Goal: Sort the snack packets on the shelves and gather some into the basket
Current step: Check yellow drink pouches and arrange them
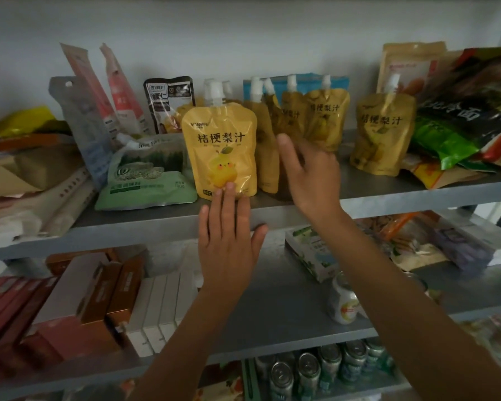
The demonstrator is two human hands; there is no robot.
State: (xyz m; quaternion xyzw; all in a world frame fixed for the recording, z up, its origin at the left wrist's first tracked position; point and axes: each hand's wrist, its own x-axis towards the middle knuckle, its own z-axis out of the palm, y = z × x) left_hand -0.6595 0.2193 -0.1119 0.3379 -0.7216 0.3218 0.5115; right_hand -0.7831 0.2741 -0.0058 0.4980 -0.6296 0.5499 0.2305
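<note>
front yellow spout pouch (pixel 222 149) stands upright near the front edge of the top shelf (pixel 388 195), white cap up, pear cartoon facing out. left hand (pixel 229 238) is just below it — fingers straight and together, back of the hand to the camera, middle fingertips touching the pouch's bottom edge; not gripping anything. right hand (pixel 311 175) is just right of that pouch, over the same shelf, open w/ fingers spread and thumb up, holding nothing. it's blurred, so can't tell if it touches the row of same pouches (pixel 324 120) standing behind it. a lone pouch (pixel 381 131) stands apart further right, beside a heap of dark and green packets (pixel 446 140). green flat packet (pixel 148 175) leans just left of the front pouch. mid shelf below — boxes (pixel 99 299) at left, small can (pixel 343 302) under the right forearm.
</note>
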